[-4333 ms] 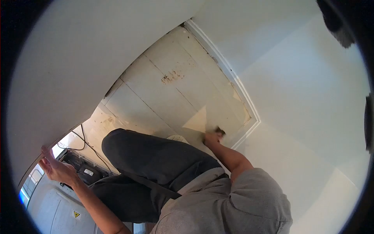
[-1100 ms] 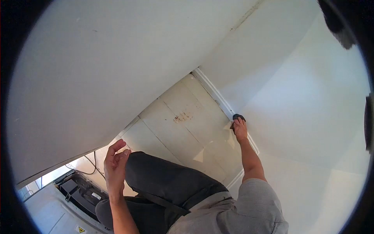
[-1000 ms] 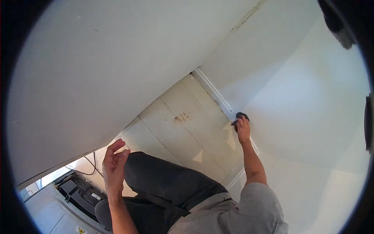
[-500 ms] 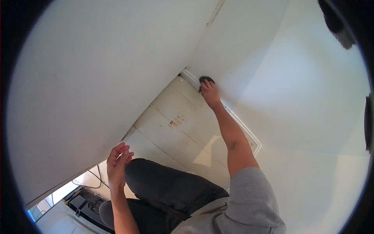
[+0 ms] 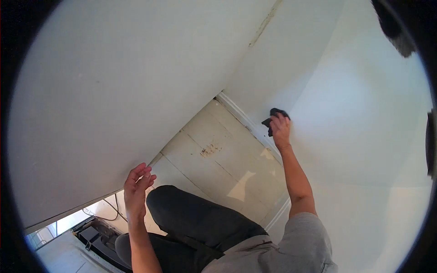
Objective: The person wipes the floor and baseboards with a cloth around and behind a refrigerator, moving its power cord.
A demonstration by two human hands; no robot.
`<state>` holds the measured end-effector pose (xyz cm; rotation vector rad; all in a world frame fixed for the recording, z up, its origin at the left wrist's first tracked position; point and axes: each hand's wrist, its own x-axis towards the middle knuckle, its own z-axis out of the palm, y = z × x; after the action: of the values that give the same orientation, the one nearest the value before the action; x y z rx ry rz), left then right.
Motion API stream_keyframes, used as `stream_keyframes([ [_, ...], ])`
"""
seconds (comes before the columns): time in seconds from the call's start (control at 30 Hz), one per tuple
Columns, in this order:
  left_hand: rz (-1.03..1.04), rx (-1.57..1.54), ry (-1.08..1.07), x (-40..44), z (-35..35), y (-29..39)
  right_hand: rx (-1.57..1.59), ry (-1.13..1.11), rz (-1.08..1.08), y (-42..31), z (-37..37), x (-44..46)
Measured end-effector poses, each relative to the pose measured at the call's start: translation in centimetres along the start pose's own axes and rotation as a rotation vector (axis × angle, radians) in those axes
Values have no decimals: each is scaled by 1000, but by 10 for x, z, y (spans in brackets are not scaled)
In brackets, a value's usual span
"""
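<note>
My right hand (image 5: 281, 129) is closed on a dark cloth (image 5: 276, 115), pressed to the pale wall (image 5: 346, 123) just above the white baseboard strip (image 5: 240, 111). Bunched folds of the cloth stick out past the fingers on the left. My left hand (image 5: 137, 184) is raised beside the large grey-white panel (image 5: 109, 100), its fingers loosely curled and apart with nothing in them. Between the panel and the wall lies the cream floor (image 5: 182, 157), with a patch of brown specks (image 5: 210, 150).
My bent knee in dark trousers (image 5: 170, 200) covers part of the floor. At the lower left are a thin black cable (image 5: 117, 210) and a dark recessed compartment (image 5: 98, 239). A brown streak (image 5: 264, 25) runs along the upper wall corner.
My right hand has moved from floor level to the wall with the dark cloth, along the strip to its far end, then back right and off it. My left hand has let go of the panel's edge.
</note>
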<state>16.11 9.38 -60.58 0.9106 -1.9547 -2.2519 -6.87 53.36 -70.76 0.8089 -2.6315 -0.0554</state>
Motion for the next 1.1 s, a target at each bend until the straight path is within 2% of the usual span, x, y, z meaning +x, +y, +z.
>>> stream_keyframes([
  [0.07,-28,7,-6,7,2,-4,-73,-90,-72,2,59,-14],
  [0.1,-18,-10,-13,9,3,-6,-88,-225,-141,-6,64,-13],
  [0.2,-19,-24,7,11,2,-8,-185,-332,-234,-22,74,-12],
  [0.27,1,-51,23,11,0,-4,-119,-256,-175,-19,76,-8],
  [0.33,30,-84,36,13,-2,-2,-6,19,-109,-6,61,9],
  [0.4,-21,-150,-7,16,-6,-4,-57,68,-82,-6,-10,47],
  [0.43,-13,-150,-11,16,-4,-2,-47,213,-76,-6,-36,65],
  [0.47,-35,-202,-3,18,-1,1,-68,262,-30,-10,-56,83],
  [0.53,-56,-256,4,20,1,2,-115,289,-55,-12,-39,90],
  [0.57,-50,-335,3,21,0,0,-117,292,-56,-11,-6,81],
  [0.63,-21,-411,1,24,-1,0,-15,95,-120,-13,67,61],
  [0.67,-33,-456,12,24,0,1,-16,101,-124,-17,66,61],
  [0.73,-43,-495,19,21,3,-1,-49,-132,-311,-27,59,56],
  [0.8,-7,-494,29,19,4,-5,4,-123,-285,-26,48,61],
  [0.87,-28,-524,12,19,2,-2,151,94,-124,-22,21,83],
  [0.93,-52,-551,-8,21,-1,2,53,419,-220,-18,-27,118],
  [0.97,-48,-562,-13,22,-1,2,31,432,-181,-24,-51,136],
  [1.0,-45,-575,-20,24,-1,3,29,431,-180,-25,-46,144],
  [1.07,-73,-606,-19,27,-2,3,48,437,-266,-28,-20,153],
  [1.1,-94,-630,-15,28,-5,4,84,364,-234,-35,6,150],
])
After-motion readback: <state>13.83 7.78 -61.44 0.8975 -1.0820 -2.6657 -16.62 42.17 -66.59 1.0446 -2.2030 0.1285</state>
